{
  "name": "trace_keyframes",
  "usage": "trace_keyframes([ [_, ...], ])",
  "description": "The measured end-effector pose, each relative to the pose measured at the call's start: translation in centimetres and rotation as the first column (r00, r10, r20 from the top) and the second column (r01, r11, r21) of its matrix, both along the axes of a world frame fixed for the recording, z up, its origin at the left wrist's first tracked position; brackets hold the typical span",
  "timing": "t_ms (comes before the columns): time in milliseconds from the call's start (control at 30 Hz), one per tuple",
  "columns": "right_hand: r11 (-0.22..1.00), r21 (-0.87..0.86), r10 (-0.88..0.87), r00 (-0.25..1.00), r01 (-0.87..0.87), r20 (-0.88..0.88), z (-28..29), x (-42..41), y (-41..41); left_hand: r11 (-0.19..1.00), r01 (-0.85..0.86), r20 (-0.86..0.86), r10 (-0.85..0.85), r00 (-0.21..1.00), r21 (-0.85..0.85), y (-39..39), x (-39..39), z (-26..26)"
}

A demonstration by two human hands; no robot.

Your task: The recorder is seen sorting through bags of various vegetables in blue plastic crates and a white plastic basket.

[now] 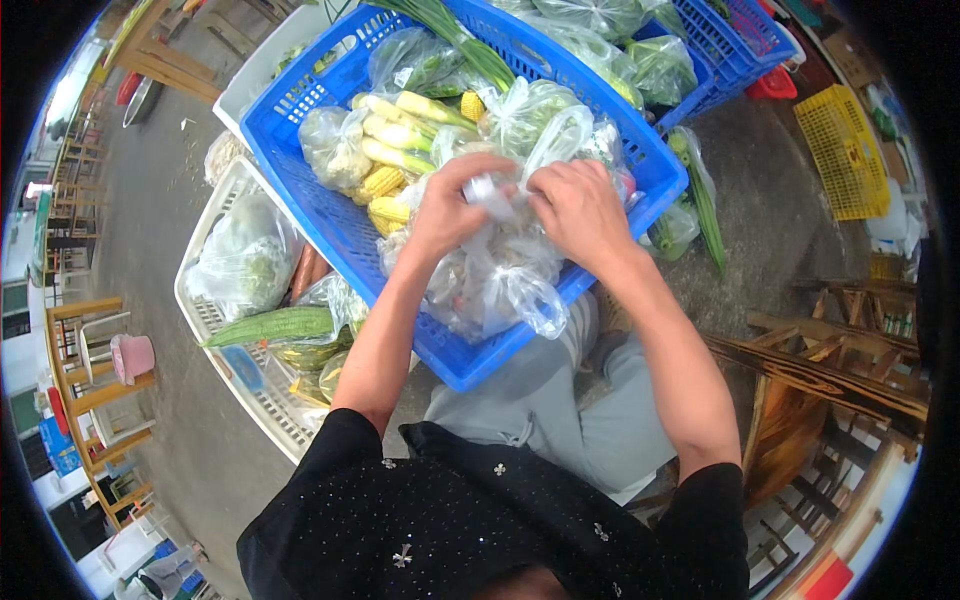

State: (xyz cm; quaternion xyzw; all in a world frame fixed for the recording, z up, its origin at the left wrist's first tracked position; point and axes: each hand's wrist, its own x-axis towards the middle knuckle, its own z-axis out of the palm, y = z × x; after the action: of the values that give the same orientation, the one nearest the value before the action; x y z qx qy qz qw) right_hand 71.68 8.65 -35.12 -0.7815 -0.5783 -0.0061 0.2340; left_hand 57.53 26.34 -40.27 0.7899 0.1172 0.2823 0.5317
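Note:
My left hand (465, 196) and my right hand (576, 201) are close together over a blue plastic crate (465, 375). Both seem to have hold of a clear plastic bag (491, 196), with a blurred white patch between the fingers; the exact grip is hard to tell. Below them lie knotted clear bags (517, 281) with pale contents that cannot be made out. Peeled corn cobs (382, 184) and pale husked ones (397, 135) lie left of my hands. Beyond are a bag of green vegetables (529, 112) and long green stalks (469, 49).
At the left, a white plastic basket (214, 375) holds a bagged vegetable (251, 259) and a ridged green gourd (274, 326). More blue crates (731, 67) stand behind. Bagged greens (694, 195) lie on the floor at right, near a wooden frame (817, 382).

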Motion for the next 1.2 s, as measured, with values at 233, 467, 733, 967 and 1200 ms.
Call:
trace_keyframes([
  [233, 0.972, 0.034, -0.209, 0.925, 0.231, -0.318, 1.7, 1.9, -1.6, 0.992, 0.093, -0.197, -0.108, 0.974, -0.084, 1.3, -0.9, -0.4],
  [467, 0.898, -0.036, -0.265, 0.473, 0.439, -0.840, 1.1, 7.0, -4.9, 0.960, -0.209, -0.247, 0.160, 0.956, -0.186, 0.7, -0.8, -1.5],
  [733, 0.904, 0.098, -0.376, 0.883, 0.416, -0.280, 3.0, 4.9, -5.0, 0.986, -0.147, 0.028, 0.145, 0.989, 0.073, -0.4, -0.2, 0.9],
  [967, 0.996, 0.094, 0.001, 1.000, -0.004, 0.029, 2.2, 1.1, -2.1, 0.999, -0.035, -0.149, 0.029, 0.988, -0.039, 0.2, -0.4, -0.8],
  [1200, 0.991, 0.129, -0.049, 0.998, 0.043, 0.043, 3.0, 1.3, -2.9, 0.748, -0.035, 0.082, 0.119, 0.990, -0.663, 1.4, -0.2, -1.0],
])
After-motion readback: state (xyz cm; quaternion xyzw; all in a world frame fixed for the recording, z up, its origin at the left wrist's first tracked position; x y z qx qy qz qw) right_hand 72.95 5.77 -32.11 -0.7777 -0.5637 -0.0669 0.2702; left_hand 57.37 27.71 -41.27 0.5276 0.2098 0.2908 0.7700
